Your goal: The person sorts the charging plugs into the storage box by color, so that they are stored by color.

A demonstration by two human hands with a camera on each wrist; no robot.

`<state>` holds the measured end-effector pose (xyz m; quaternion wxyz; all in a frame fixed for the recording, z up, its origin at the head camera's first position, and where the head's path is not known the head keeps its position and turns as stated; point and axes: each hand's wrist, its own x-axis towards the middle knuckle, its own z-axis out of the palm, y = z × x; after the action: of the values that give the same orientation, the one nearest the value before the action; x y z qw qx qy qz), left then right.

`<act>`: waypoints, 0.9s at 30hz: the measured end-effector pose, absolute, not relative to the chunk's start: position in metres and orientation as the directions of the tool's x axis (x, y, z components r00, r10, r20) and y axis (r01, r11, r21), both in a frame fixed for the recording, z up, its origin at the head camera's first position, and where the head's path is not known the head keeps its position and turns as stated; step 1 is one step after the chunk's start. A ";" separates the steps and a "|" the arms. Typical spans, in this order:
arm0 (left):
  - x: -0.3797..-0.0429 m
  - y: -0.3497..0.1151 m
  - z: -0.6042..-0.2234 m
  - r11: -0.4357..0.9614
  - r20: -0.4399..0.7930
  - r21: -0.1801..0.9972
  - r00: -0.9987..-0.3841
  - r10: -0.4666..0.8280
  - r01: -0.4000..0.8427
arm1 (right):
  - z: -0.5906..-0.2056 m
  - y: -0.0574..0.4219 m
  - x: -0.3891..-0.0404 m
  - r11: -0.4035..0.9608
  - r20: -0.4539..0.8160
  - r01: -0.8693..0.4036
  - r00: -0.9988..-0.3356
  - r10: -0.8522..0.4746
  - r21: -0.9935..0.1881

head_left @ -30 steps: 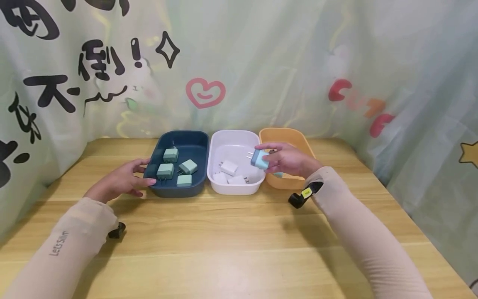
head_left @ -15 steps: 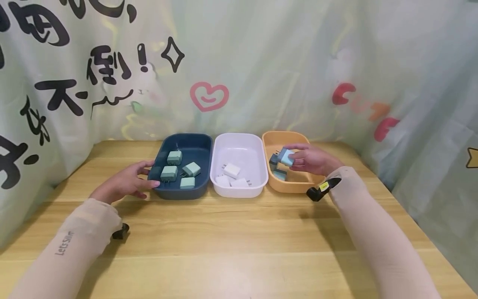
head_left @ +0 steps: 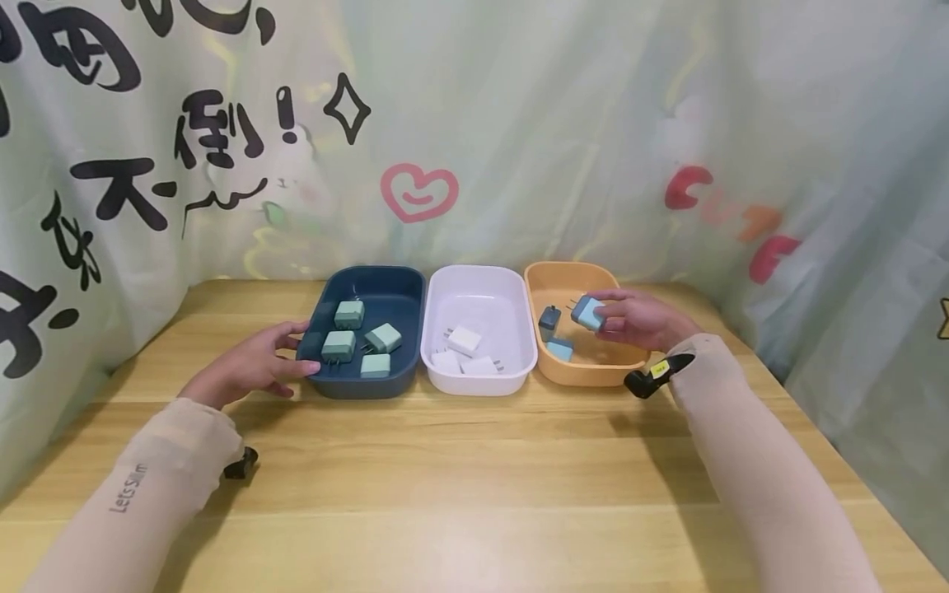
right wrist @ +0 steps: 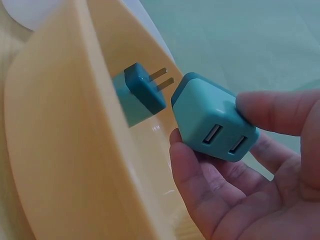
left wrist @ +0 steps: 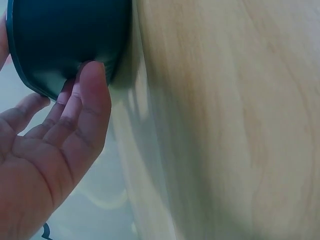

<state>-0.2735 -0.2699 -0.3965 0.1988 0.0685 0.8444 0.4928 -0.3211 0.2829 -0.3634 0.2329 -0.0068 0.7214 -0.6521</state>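
Observation:
My right hand (head_left: pixel 638 319) pinches a light-blue USB wall charger (head_left: pixel 588 313) between thumb and fingers, over the orange bin (head_left: pixel 628 375). In the right wrist view the charger's two USB ports show. Two more blue chargers are in that bin; one charger (right wrist: pixel 140 92) has its prongs sticking up. At the navy bin (head_left: pixel 371 385), my left hand (head_left: pixel 248 361) has its thumb at the rim. In the left wrist view, the loosely extended fingers (left wrist: pixel 93 95) touch the bin's outer wall. Several pale-green chargers (head_left: pixel 375 366) lie inside.
Between the two stands a white bin (head_left: pixel 478 383) with white chargers (head_left: pixel 464 340) in it. All three bins sit side by side on the wooden table (head_left: pixel 445 478), before a printed curtain (head_left: pixel 519 123).
My right hand has carried the blue charger rightward, from beside the white bin to over the orange one. The left hand stays at the navy bin. The head view has shifted slightly.

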 end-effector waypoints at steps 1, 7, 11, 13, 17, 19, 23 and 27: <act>-0.273 -0.270 -0.396 0.506 -0.267 0.859 -0.912 0.312 -0.078 | -0.363 0.284 -0.321 0.150 -0.327 0.294 -0.891 -0.314 -0.944; -0.275 -0.267 -0.395 0.508 -0.259 0.859 -0.914 0.314 -0.069 | -0.360 0.289 -0.321 0.142 -0.303 0.270 -0.898 -0.319 -0.952; -0.276 -0.265 -0.396 0.523 -0.271 0.849 -0.914 0.303 -0.078 | -0.362 0.292 -0.320 0.137 -0.294 0.262 -0.899 -0.324 -0.955; -0.275 -0.264 -0.396 0.529 -0.274 0.845 -0.915 0.297 -0.082 | -0.363 0.292 -0.319 0.140 -0.294 0.262 -0.903 -0.315 -0.955; -0.274 -0.266 -0.397 0.526 -0.270 0.847 -0.916 0.298 -0.079 | -0.365 0.291 -0.320 0.148 -0.290 0.256 -0.908 -0.302 -0.955; -0.274 -0.267 -0.396 0.531 -0.267 0.845 -0.915 0.301 -0.072 | -0.365 0.290 -0.319 0.141 -0.291 0.259 -0.909 -0.300 -0.956; -0.273 -0.267 -0.393 0.548 -0.268 0.834 -0.914 0.305 -0.062 | -0.362 0.291 -0.317 0.125 -0.286 0.260 -0.912 -0.294 -0.958; -0.273 -0.267 -0.390 0.597 -0.253 0.802 -0.920 0.300 -0.026 | -0.356 0.294 -0.310 0.157 -0.248 0.210 -0.926 -0.284 -0.965</act>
<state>-0.2731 -0.2667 -0.3896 0.1845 0.0783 0.8744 0.4418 -0.3100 0.2937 -0.3556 0.1906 -0.0252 0.7362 -0.6489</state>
